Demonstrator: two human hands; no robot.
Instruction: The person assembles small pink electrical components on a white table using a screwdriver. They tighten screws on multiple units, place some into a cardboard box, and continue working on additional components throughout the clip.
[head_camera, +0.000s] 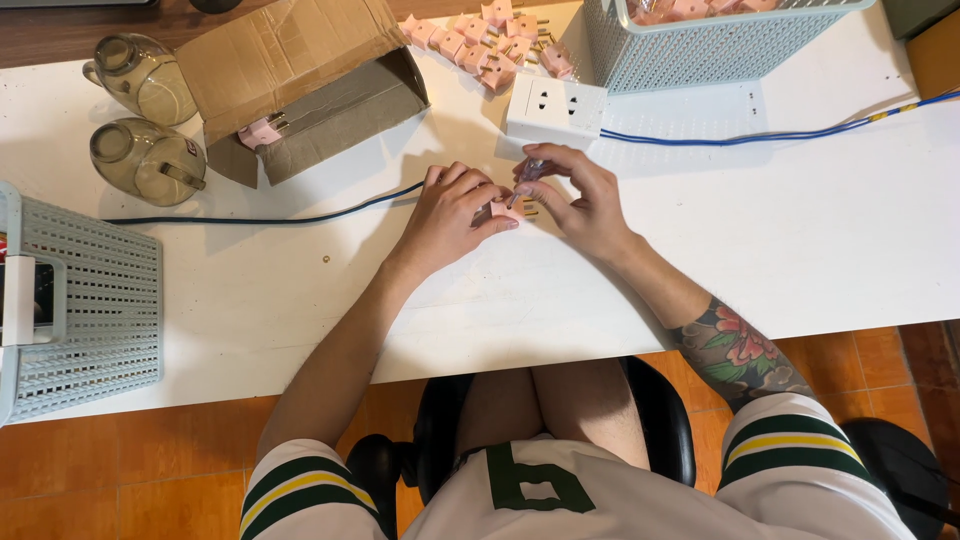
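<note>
My left hand (450, 215) and my right hand (575, 200) meet at the middle of the white table (780, 240). Between them is a small pink plug adapter (508, 210) with brass pins. My left fingers pinch the adapter. My right hand holds a slim clear-handled screwdriver (530, 170) with its tip at the adapter. A white power strip (555, 108) lies just beyond my hands, apart from them.
A pile of pink adapters (490, 40) lies at the back. A pale blue basket (700, 45) stands at the back right, another basket (90, 310) at the left edge. An open cardboard box (300, 90), two glass mugs (145, 120) and blue cables (760, 135) are nearby.
</note>
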